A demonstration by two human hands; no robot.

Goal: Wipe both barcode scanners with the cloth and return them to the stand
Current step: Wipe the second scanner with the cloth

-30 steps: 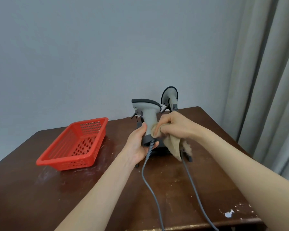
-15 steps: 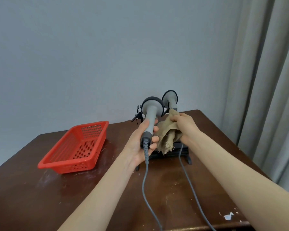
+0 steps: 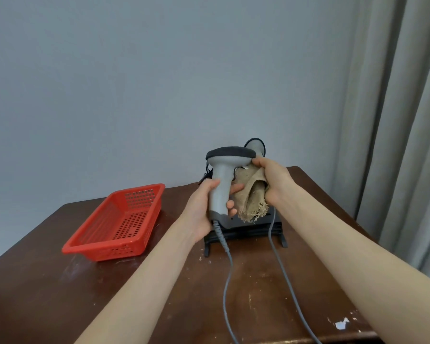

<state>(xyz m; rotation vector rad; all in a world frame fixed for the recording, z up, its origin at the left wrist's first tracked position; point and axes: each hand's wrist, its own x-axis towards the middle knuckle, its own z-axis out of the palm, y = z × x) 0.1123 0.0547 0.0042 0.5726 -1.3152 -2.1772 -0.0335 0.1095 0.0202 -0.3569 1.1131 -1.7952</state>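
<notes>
Above the bench (image 3: 60,294), my left hand (image 3: 204,209) grips the first scanner (image 3: 221,184) by its handle, upright. My right hand (image 3: 273,180) clutches the cloth (image 3: 251,197), pressing it under the scanner's head. Wiping is underway, I judge. Farther back, the stand (image 3: 246,232) carries the second scanner (image 3: 255,145), probably not yet wiped. Its cleaning and the first scanner's return are left.

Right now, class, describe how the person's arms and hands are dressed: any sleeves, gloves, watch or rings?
Both forearms are bare, with no sleeve in view. The left hand and right hand wear no gloves; no watch, bracelet or ring shows.
</notes>
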